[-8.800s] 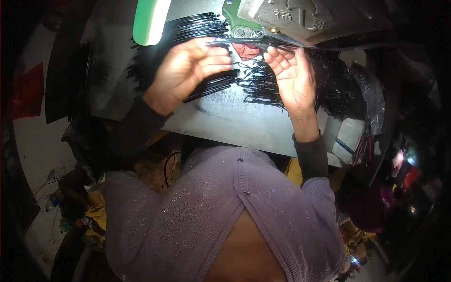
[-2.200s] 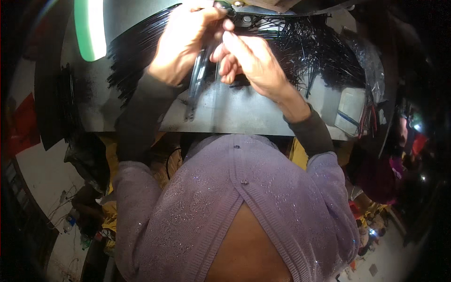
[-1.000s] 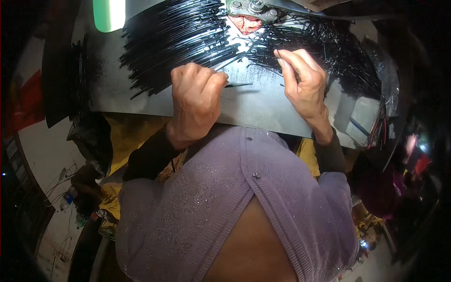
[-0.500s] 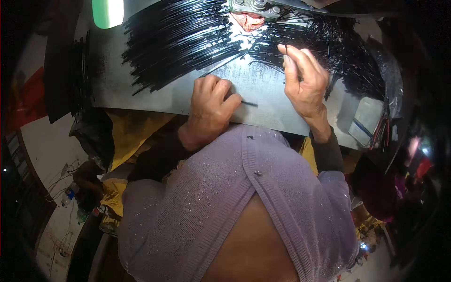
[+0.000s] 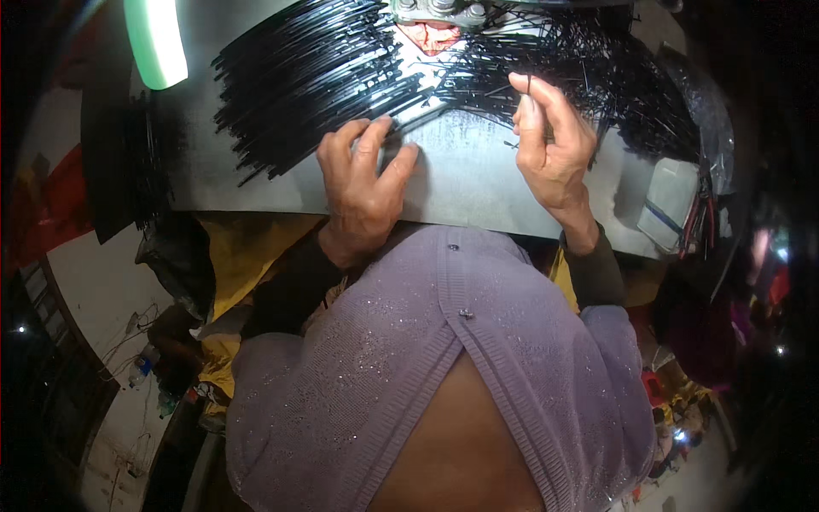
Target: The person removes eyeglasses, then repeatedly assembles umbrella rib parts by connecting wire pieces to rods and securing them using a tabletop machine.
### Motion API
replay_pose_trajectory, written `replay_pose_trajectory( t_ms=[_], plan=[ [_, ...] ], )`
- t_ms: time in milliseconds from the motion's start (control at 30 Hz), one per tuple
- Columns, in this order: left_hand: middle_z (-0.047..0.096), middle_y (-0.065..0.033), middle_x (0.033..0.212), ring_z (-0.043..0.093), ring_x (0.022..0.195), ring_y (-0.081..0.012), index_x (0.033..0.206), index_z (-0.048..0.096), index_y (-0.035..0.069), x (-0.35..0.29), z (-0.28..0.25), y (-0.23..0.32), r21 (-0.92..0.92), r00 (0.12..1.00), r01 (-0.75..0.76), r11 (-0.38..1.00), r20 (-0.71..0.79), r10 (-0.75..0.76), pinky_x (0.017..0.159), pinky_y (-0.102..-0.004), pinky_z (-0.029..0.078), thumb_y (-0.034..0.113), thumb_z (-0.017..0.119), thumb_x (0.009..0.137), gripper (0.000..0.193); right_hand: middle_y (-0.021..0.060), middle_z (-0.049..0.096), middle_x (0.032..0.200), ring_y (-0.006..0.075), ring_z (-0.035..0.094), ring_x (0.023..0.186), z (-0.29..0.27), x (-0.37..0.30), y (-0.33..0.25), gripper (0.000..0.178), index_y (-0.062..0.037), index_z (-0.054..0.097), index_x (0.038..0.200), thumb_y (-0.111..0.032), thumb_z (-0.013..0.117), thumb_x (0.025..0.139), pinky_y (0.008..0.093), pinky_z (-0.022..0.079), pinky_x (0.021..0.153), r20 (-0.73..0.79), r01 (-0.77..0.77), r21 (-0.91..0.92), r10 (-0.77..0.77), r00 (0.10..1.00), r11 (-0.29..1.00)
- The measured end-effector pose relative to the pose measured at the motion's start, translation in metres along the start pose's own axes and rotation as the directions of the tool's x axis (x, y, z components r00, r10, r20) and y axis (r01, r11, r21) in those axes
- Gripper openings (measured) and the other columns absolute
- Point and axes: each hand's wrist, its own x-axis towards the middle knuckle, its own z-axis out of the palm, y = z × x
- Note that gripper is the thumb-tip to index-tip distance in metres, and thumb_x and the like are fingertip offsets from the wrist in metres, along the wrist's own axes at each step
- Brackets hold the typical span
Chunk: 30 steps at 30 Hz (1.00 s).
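On the left of the metal tabletop lies a bundle of long thin black sticks (image 5: 294,85), laid roughly side by side. My left hand (image 5: 358,183) is at its near edge, fingers apart, with the fingertips close to the nearest sticks and nothing visible in them. Farther right, my right hand (image 5: 556,149) pinches a short, thin black piece (image 5: 529,84) between thumb and forefinger. Behind that hand spreads a tangled heap of thin black pieces (image 5: 597,77). Whether these are plastic or wire, I cannot tell.
A bolted metal machine part (image 5: 439,10) stands at the back middle, above a reddish patch (image 5: 429,37). A glowing green-edged lamp (image 5: 158,43) is at the back left. To the right lies a pale rectangular box (image 5: 670,205) with a dark band, beside clear plastic wrap (image 5: 717,128).
My left hand has moved left and spread its fingers; the black stick that stuck out by its thumb no longer shows. My right hand keeps its pinch in nearly the same place.
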Motion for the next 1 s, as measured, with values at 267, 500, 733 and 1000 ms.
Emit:
replay_pose_trajectory(
  t_ms=[267, 500, 733, 1000],
  plan=[
    [0.059, -0.0089, 0.095, 0.050, 0.092, -0.0246, 0.087, 0.064, 0.007, 0.009, 0.004, -0.003, -0.056, 0.999, 0.034, 0.998, 0.016, -0.033, 0.077, -0.0404, 0.033, 0.010, 0.073, 0.067, 0.022, 0.0112, 0.068, 0.092, 0.0168, 0.066, 0.071, 0.002, -0.001, 0.002, 0.019, 0.0013, 0.061, 0.104, 0.001, 0.058, 0.085, 0.0267, 0.051, 0.061, 0.030, -0.008, 0.014, 0.007, 1.000, 1.000],
    [0.048, -0.0055, 0.073, 0.046, 0.074, -0.0260, 0.079, 0.057, 0.009, 0.038, 0.024, -0.005, 0.030, 0.991, 0.094, 0.995, 0.089, -0.097, 0.071, -0.0396, 0.033, 0.013, 0.070, 0.070, 0.017, 0.0078, 0.068, 0.074, 0.0123, 0.061, 0.052, 0.010, 0.000, -0.003, 0.011, 0.0003, 0.063, 0.095, 0.000, 0.061, 0.084, 0.0236, 0.046, 0.048, -0.046, 0.085, 0.026, -0.084, 0.995, 0.996],
    [0.065, -0.0121, 0.088, 0.064, 0.073, -0.0164, 0.107, 0.056, -0.007, 0.062, -0.011, -0.011, -0.805, 0.696, 0.591, -0.062, 0.547, -0.466, 0.069, -0.0291, 0.054, -0.003, 0.057, 0.086, 0.021, -0.0019, 0.058, 0.060, -0.0006, 0.050, 0.053, 0.010, -0.001, -0.021, 0.002, 0.0005, 0.063, 0.086, -0.001, 0.062, 0.085, 0.0181, 0.039, 0.047, 0.219, -0.325, 0.337, 0.262, 0.940, 0.884],
    [0.057, -0.0217, 0.109, 0.059, 0.103, -0.0316, 0.113, 0.049, -0.007, 0.063, 0.007, -0.036, -0.693, 0.718, 0.301, -0.655, 0.617, -0.323, 0.094, -0.0464, 0.049, 0.002, 0.052, 0.091, 0.024, 0.0040, 0.059, 0.061, 0.0039, 0.050, 0.048, 0.029, -0.007, -0.029, 0.008, -0.0007, 0.066, 0.087, -0.002, 0.067, 0.079, 0.0210, 0.039, 0.044, 0.263, -0.212, 0.205, 0.155, 0.952, 0.956]
  ],
)
